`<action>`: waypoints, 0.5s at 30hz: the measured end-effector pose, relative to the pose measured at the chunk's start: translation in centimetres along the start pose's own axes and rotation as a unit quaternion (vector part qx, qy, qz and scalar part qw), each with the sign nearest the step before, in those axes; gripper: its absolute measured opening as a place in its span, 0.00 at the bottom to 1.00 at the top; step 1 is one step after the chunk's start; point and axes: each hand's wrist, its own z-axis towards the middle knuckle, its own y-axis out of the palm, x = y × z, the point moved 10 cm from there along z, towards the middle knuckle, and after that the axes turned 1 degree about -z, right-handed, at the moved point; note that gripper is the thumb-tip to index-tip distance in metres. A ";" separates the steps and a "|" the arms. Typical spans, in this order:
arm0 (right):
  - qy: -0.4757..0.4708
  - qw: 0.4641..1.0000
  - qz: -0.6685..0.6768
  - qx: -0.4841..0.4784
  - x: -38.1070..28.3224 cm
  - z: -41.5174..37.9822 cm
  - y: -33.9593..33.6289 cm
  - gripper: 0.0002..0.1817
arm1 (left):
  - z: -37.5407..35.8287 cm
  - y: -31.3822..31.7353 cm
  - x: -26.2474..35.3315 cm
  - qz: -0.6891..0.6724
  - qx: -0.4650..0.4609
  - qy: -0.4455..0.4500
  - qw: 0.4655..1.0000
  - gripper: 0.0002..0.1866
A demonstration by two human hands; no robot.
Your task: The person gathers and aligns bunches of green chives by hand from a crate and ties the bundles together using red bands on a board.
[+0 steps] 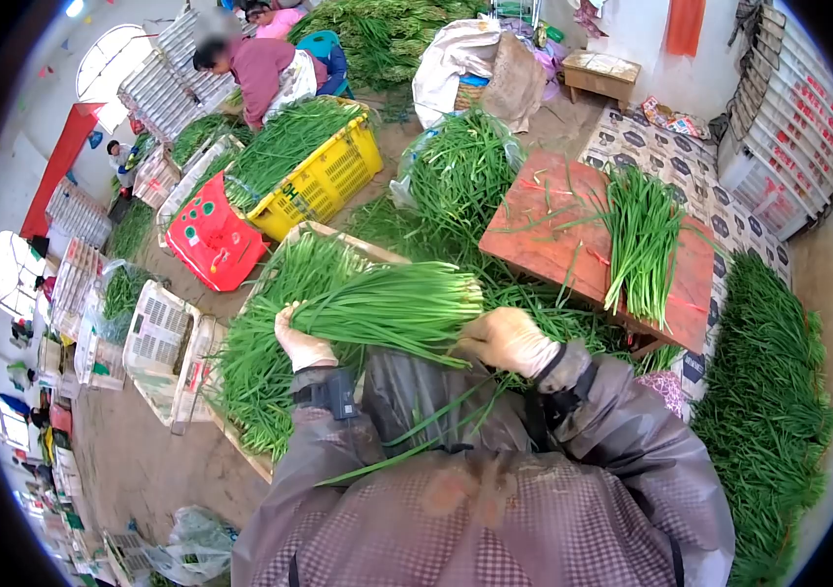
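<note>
A thick bunch of green chives (387, 303) lies across in front of me, pale stalk ends to the right and leaves to the left. My left hand (301, 340), in a pale glove, is wrapped round its leafy side. At the stalk ends, my right hand (509, 339), also gloved, has its fingers curled in and pinches the lower stalks; its fingertips are partly hidden. Below the bunch, a wooden-edged crate (258, 458) is heaped with loose chives (255, 391). A few stray leaves (426, 430) lie over my dark apron.
A low red-brown table (544, 210) to the right bears another chive bunch (644, 245). More chives (764, 411) are piled along the right wall. A yellow crate (333, 161), a red plastic stool (216, 235) and a co-worker (260, 78) are ahead to the left.
</note>
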 end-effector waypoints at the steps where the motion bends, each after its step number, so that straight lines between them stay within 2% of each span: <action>1: 0.000 0.999 -0.052 0.000 1.5 -0.5 -0.6 0.12 | 0.2 -0.4 -0.3 -0.006 0.006 -0.024 1.000 0.06; 3: 0.083 0.980 -0.131 -0.125 7.3 -2.5 -0.2 0.13 | -0.4 -1.0 -0.5 0.021 0.018 -0.032 0.999 0.07; 4: 0.176 0.939 -0.203 -0.213 10.7 -3.9 0.3 0.14 | -0.3 -1.5 -0.5 0.014 0.016 -0.028 0.999 0.07; 5: 0.189 0.907 -0.240 -0.289 12.4 -5.6 0.9 0.18 | 0.2 -2.0 -0.7 0.009 0.012 -0.027 1.000 0.08; 7: 0.181 0.931 -0.193 -0.252 10.4 -5.4 0.2 0.34 | 0.6 -1.9 -1.3 0.004 0.005 -0.036 0.999 0.08; 8: 0.103 0.976 -0.068 -0.177 8.3 -4.6 0.4 0.45 | 0.6 -2.0 -1.6 0.009 0.003 -0.046 0.999 0.08; 9: 0.092 0.982 0.048 -0.161 6.0 -3.6 0.5 0.46 | 0.4 -1.9 -1.7 0.015 -0.001 -0.056 0.998 0.08; 10: 0.058 0.984 0.117 -0.121 4.9 -2.7 1.8 0.45 | 0.0 -1.6 -1.7 0.023 0.001 -0.059 0.998 0.08; 11: 0.057 0.981 0.155 -0.105 3.6 -2.1 2.4 0.36 | 0.1 -1.7 -1.8 0.022 0.007 -0.061 0.998 0.08; 13: 0.039 0.980 0.152 -0.124 2.2 -0.9 4.0 0.21 | 0.3 -2.1 -1.9 0.021 0.019 -0.063 0.998 0.09; 15: 0.028 0.990 0.106 -0.085 2.9 -0.6 3.6 0.15 | 0.5 -2.6 -1.8 0.020 0.022 -0.063 0.998 0.09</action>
